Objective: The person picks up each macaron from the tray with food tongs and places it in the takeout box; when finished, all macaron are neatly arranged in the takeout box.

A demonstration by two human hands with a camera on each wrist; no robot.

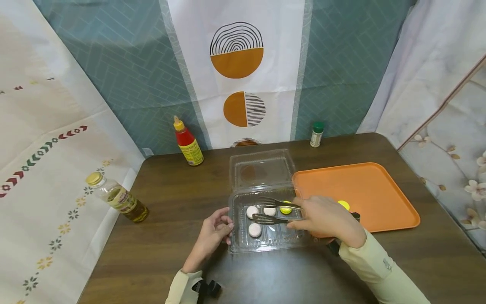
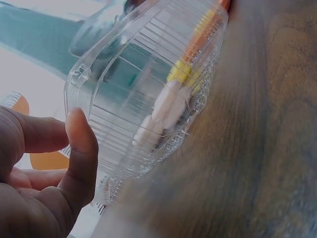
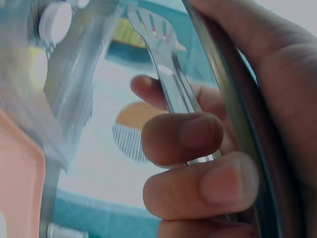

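Observation:
A clear plastic clamshell container (image 1: 243, 247) lies with its lid folded back. Inside it sit three pale macarons (image 1: 255, 230) and one yellow macaron (image 1: 286, 207). My left hand (image 1: 213, 232) pinches the container's left rim between thumb and fingers. Metal tongs (image 1: 279, 220) are gripped in my right hand (image 1: 330, 217), which reaches in over the container's right side. The tongs' fork-like tips stand apart above the pale macarons, with nothing between them. Another yellow macaron (image 1: 344, 205) shows on the orange tray (image 1: 379, 198), just behind my right hand.
The orange tray lies right of the container, against its edge. A red sauce bottle (image 1: 189, 145) and a green-capped shaker (image 1: 317, 135) stand at the table's back. An oil bottle (image 1: 121, 202) stands on the left. Patterned cloths hang around the table (image 1: 159, 253).

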